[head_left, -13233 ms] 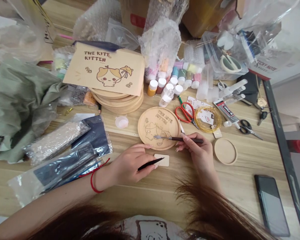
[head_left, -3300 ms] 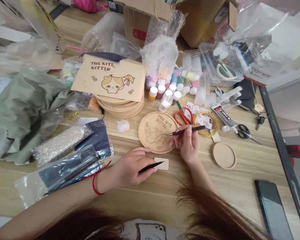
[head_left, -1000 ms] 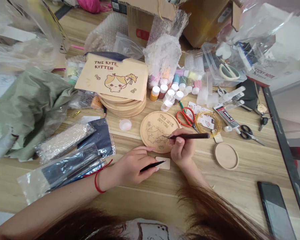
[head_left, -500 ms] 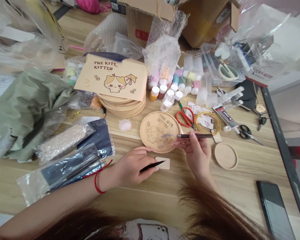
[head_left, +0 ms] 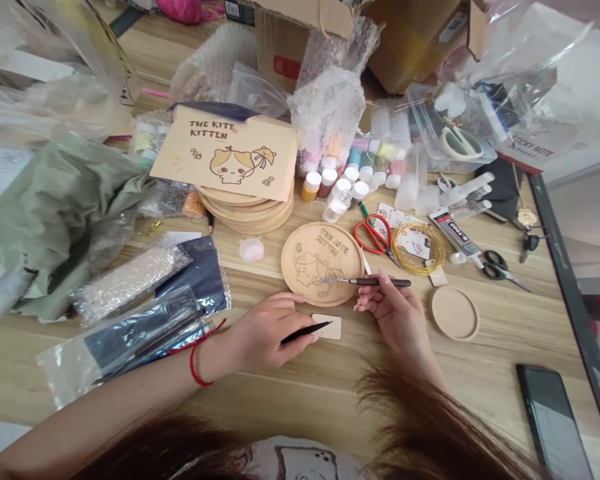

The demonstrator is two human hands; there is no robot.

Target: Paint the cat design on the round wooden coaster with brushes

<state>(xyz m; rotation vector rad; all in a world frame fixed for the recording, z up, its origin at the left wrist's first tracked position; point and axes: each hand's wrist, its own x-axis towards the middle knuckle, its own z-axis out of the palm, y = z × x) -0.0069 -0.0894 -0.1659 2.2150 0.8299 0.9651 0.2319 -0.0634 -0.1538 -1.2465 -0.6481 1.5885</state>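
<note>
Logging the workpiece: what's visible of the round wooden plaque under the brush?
The round wooden plaque is pale, light-toned wood with a raised rim. Brown line work shows a cartoon cat and the lettering "THE KITE KITTEN", which sits rotated. It lies flat on the wooden table. The tip of a fine brush, held by the right hand, is over the cat; contact can't be confirmed.

Thin red string bracelet (head_left: 194,363) on the left wrist (head_left: 211,357), long brown hair (head_left: 420,420), white printed top (head_left: 300,460), long pale fingernails (head_left: 381,275) on the right hand (head_left: 397,320).
</note>
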